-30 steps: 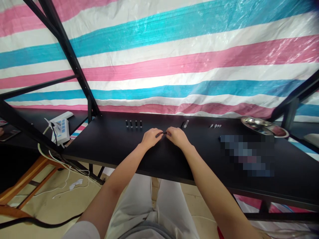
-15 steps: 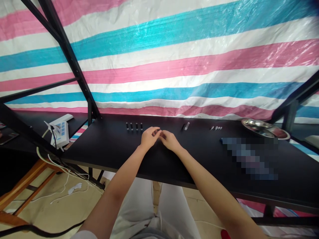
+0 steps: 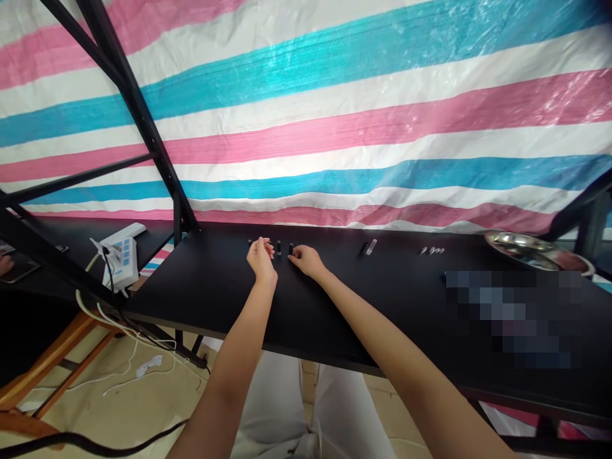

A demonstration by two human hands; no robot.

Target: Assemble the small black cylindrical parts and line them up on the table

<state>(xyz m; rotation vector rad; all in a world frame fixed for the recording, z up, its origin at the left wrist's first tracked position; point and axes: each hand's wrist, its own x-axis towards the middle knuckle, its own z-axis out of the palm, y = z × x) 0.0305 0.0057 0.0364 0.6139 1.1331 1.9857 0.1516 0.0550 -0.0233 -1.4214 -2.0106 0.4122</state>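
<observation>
Both my hands reach to the far edge of the black table [image 3: 335, 306], at a row of small black upright cylinders [image 3: 278, 247]. My right hand [image 3: 306, 260] pinches its fingertips at the rightmost cylinder [image 3: 290, 248], which stands on the table. My left hand [image 3: 261, 258] is curled over the left part of the row and hides some of the cylinders. One cylinder [image 3: 249, 243] shows just left of it. What the left fingers touch or hold is hidden.
A black and a clear small piece [image 3: 367, 247] and several tiny silver parts [image 3: 430, 250] lie further right along the back edge. A metal bowl [image 3: 530, 245] sits far right. A power strip [image 3: 122, 252] with cables and a black frame post [image 3: 176, 217] stand left.
Both hands moved from mid-table, where they held a small black piece between them, left and away to the row of cylinders. The row has one more cylinder at its right end.
</observation>
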